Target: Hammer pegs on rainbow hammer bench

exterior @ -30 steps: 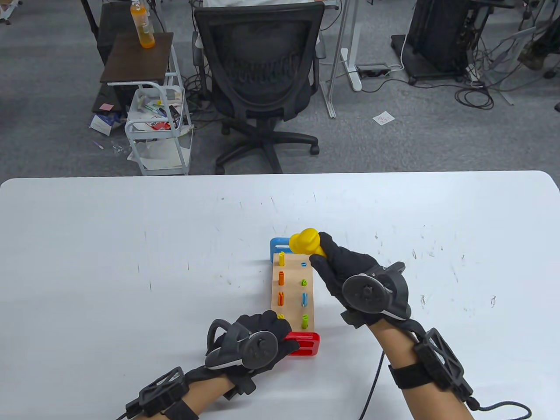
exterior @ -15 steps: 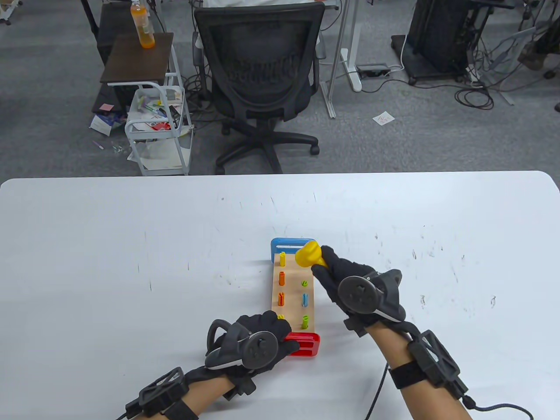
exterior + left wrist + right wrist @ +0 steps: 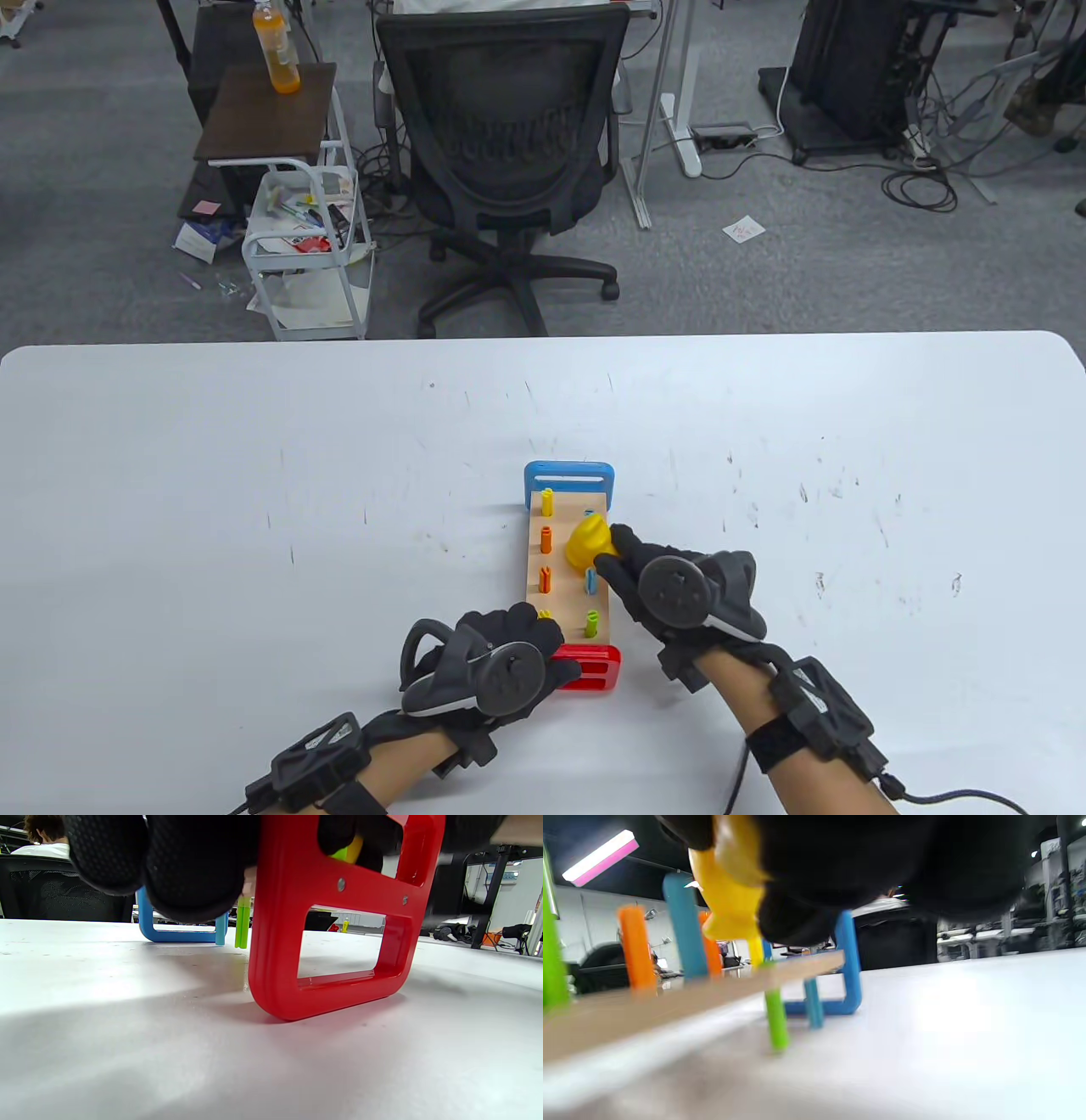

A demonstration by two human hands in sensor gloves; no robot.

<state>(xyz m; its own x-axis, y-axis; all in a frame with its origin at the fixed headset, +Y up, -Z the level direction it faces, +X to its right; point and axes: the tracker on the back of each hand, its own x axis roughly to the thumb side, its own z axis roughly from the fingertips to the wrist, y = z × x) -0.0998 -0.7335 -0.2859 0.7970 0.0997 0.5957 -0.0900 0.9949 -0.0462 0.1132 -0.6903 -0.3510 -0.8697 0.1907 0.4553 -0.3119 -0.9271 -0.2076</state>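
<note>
The hammer bench (image 3: 566,596) is a wooden board with a blue end leg (image 3: 568,477) at the far side and a red end leg (image 3: 590,666) near me. Coloured pegs stand in two rows. My right hand (image 3: 649,577) grips the yellow hammer (image 3: 588,543), whose head is down on the right row's second peg, a green one (image 3: 775,1018) pushed far below the board. My left hand (image 3: 509,649) rests on the bench's near left corner by the red leg (image 3: 331,921). The left row's pegs (image 3: 546,539) stand tall.
A black office chair (image 3: 509,144) stands beyond the table's far edge. A small cart (image 3: 305,246) and a side table with an orange bottle (image 3: 277,49) are at the back left. The white table (image 3: 254,509) stretches wide on both sides of the bench.
My right hand swung the hammer down and toward me, from above the bench's far end onto the right row's second peg. The left hand stayed still.
</note>
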